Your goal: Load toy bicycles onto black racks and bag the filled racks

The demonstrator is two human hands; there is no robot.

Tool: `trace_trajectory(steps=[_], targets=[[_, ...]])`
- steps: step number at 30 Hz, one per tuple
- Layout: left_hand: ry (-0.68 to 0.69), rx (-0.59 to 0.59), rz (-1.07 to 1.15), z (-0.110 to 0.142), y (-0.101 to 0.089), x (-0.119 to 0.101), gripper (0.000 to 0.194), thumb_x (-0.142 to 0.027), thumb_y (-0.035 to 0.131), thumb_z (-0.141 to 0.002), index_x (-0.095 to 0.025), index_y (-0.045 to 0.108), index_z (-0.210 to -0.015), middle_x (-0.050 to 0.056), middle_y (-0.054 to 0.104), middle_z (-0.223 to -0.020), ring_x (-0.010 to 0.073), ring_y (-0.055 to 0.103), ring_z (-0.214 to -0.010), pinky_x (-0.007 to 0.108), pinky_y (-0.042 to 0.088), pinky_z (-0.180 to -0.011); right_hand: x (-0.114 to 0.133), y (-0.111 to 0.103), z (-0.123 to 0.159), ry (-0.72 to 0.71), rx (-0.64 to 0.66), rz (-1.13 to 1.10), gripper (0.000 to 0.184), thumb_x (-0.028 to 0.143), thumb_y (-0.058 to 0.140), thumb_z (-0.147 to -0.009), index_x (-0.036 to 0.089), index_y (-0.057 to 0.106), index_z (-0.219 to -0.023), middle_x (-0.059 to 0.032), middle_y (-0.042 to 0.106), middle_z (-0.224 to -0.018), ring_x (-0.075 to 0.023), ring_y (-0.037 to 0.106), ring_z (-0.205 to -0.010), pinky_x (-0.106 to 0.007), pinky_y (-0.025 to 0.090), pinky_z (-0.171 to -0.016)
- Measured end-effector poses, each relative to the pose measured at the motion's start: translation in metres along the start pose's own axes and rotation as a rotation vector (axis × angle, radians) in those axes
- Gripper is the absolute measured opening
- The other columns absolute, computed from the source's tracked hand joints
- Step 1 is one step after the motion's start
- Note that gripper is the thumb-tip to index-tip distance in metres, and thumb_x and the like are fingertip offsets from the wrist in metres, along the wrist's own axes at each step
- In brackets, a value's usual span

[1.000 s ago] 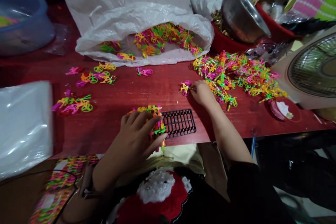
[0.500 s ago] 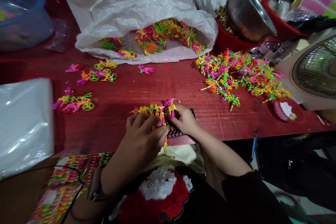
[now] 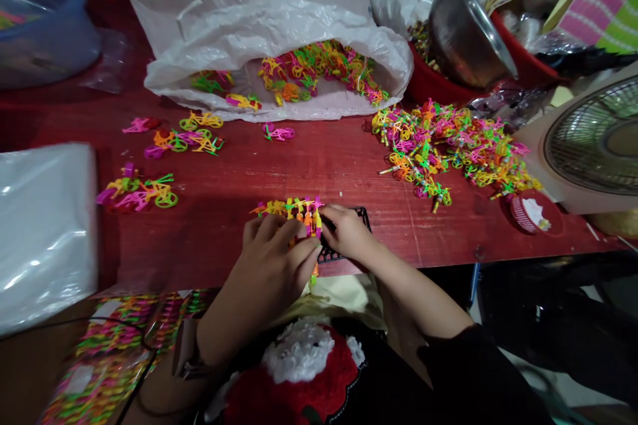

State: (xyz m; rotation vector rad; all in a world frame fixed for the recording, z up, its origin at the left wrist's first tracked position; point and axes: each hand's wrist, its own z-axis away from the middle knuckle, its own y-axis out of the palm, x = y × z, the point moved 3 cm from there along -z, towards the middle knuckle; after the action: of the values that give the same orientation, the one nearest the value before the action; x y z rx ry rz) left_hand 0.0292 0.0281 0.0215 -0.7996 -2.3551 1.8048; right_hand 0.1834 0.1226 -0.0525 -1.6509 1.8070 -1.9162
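Both my hands meet over a row of small neon plastic bicycle-shaped pieces (image 3: pixel 294 211) at the front of the red wooden table (image 3: pixel 349 179). My left hand (image 3: pixel 272 259) curls over the row's left part, holding it against a black plastic comb-like rack (image 3: pixel 331 254). My right hand (image 3: pixel 346 234) pinches the row's right end, its fingertips among the pieces. Both hands hide most of the rack, and the row's lower part is out of sight beneath my left fingers.
A large heap of neon pieces (image 3: pixel 448 153) lies to the right, and more spill from a white plastic bag (image 3: pixel 319 96). Small clusters (image 3: pixel 137 191) lie left. A steel bowl (image 3: pixel 463 30) sits in a red basin, beside a fan (image 3: pixel 598 136).
My right hand has moved left from the edge of the big heap to the rack, carrying a small piece. That piece now sits at the row's right end. My left hand has stayed on the row.
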Motion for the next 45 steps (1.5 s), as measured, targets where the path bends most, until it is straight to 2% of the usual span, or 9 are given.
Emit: trace_trajectory(steps=[6,15,20,24,27,31,38,42,45], targets=[[0.021,-0.036,0.011,0.003,0.001,0.002,0.013,-0.023,0.063,-0.096,-0.025,0.075,-0.101,0.008,0.067,-0.103,0.0294,0.053,-0.098,0.045,0.039,-0.083,0.003,-0.007,0.001,0.059,0.02,-0.05,0.026,0.005,0.06,-0.091,0.017,0.073,-0.11,-0.0096,0.076,-0.106,-0.0209,0.071,-0.098,-0.034,0.057,-0.088],[0.047,-0.112,0.044,0.008,0.002,0.005,0.008,-0.025,0.063,-0.099,-0.023,0.067,-0.106,0.006,0.069,-0.102,0.0289,0.057,-0.099,0.044,0.039,-0.084,-0.094,-0.134,0.004,0.517,-0.447,0.468,0.035,0.03,0.061,-0.102,0.007,0.07,-0.127,-0.0187,0.066,-0.11,-0.0239,0.058,-0.102,-0.041,0.044,-0.099],[0.003,-0.147,0.01,0.003,0.004,0.009,0.008,-0.027,0.061,-0.1,-0.023,0.064,-0.105,0.007,0.071,-0.103,0.0295,0.058,-0.099,0.045,0.039,-0.085,-0.084,-0.101,0.022,0.445,-0.325,0.535,0.038,0.042,0.068,-0.098,0.019,0.071,-0.128,-0.0141,0.063,-0.112,-0.0283,0.055,-0.107,-0.044,0.044,-0.1],[-0.042,-0.139,0.028,0.001,0.006,0.016,0.011,-0.024,0.055,-0.103,-0.022,0.062,-0.111,0.008,0.071,-0.109,0.0289,0.058,-0.101,0.045,0.04,-0.087,-0.054,-0.073,0.049,0.417,-0.257,0.51,0.03,0.023,0.063,-0.098,0.024,0.069,-0.127,-0.0145,0.064,-0.119,-0.0322,0.056,-0.109,-0.049,0.048,-0.096],[-0.054,-0.15,0.08,0.001,0.007,0.022,0.016,-0.024,0.052,-0.104,-0.023,0.061,-0.117,0.008,0.07,-0.111,0.0276,0.059,-0.103,0.044,0.041,-0.087,-0.043,-0.069,0.064,0.402,-0.329,0.439,0.026,0.013,0.06,-0.095,0.02,0.067,-0.119,-0.0148,0.063,-0.12,-0.0308,0.057,-0.108,-0.048,0.048,-0.096],[-0.034,-0.153,0.101,0.001,0.006,0.021,0.017,-0.028,0.056,-0.103,-0.022,0.062,-0.117,0.008,0.069,-0.111,0.0284,0.058,-0.105,0.044,0.042,-0.09,-0.051,-0.078,0.076,0.563,-0.449,0.418,0.02,0.029,0.077,-0.086,0.018,0.064,-0.096,-0.0134,0.064,-0.103,-0.0296,0.058,-0.095,-0.045,0.049,-0.087],[-0.011,-0.038,-0.129,-0.005,0.006,0.01,0.021,-0.03,0.058,-0.1,-0.027,0.069,-0.117,0.01,0.066,-0.118,0.0341,0.055,-0.108,0.051,0.041,-0.09,-0.049,-0.075,0.068,0.619,-0.334,-0.135,0.018,0.034,0.071,-0.09,0.021,0.06,-0.082,-0.0029,0.067,-0.076,-0.0188,0.062,-0.068,-0.031,0.05,-0.067],[-0.021,-0.013,-0.154,-0.006,0.008,0.01,0.022,-0.03,0.058,-0.099,-0.026,0.07,-0.117,0.011,0.065,-0.12,0.0351,0.054,-0.108,0.053,0.042,-0.091,-0.008,-0.039,0.056,0.431,-0.224,-0.626,0.026,0.042,0.078,-0.085,0.022,0.066,-0.095,-0.0026,0.073,-0.086,-0.0194,0.07,-0.077,-0.032,0.057,-0.074],[-0.016,-0.007,-0.152,-0.006,0.008,0.011,0.027,-0.03,0.056,-0.1,-0.026,0.069,-0.123,0.011,0.066,-0.12,0.0349,0.054,-0.108,0.054,0.042,-0.09,0.014,-0.009,0.049,0.298,-0.161,-0.584,0.024,0.043,0.077,-0.089,0.022,0.072,-0.099,-0.0044,0.075,-0.095,-0.02,0.07,-0.086,-0.034,0.056,-0.082]])
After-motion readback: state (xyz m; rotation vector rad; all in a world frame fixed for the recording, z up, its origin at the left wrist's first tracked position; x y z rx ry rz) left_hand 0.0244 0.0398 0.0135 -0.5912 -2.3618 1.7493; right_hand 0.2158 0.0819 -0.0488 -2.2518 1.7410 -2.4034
